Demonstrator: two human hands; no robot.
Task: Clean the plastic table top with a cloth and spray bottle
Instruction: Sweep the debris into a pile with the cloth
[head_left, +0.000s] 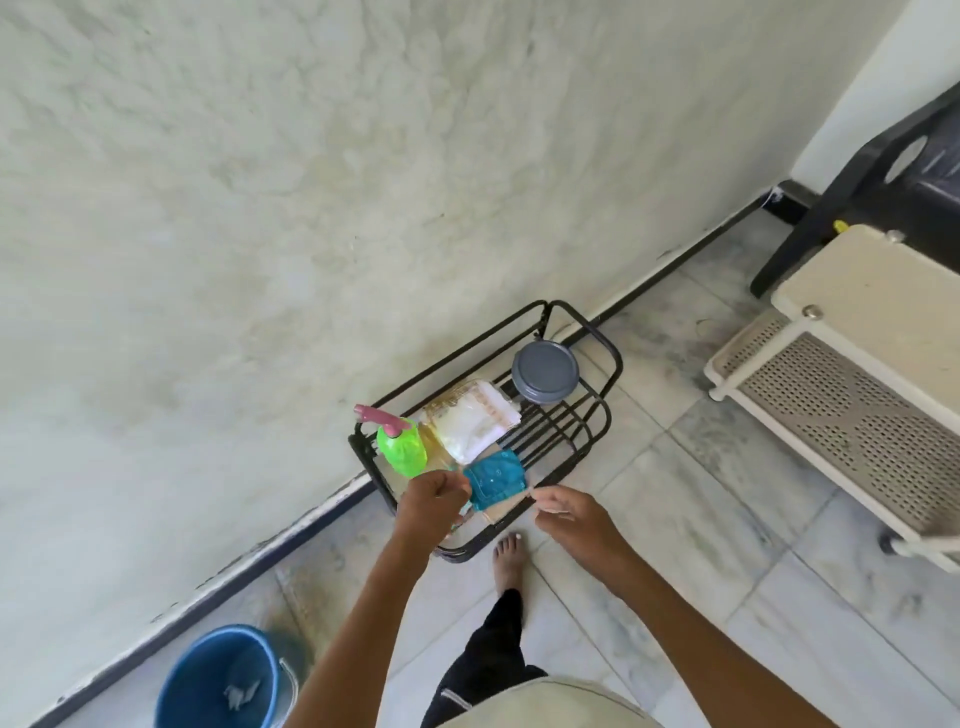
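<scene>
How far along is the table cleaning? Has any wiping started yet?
Nothing looks done: the cream plastic table stands off to the side, untouched. In hand: the left hand seems to pinch the blue cloth in the black wire rack, the right hand at its other corner, grip unclear. Left: pick up the green spray bottle, still in the rack, then spray and wipe the table top.
</scene>
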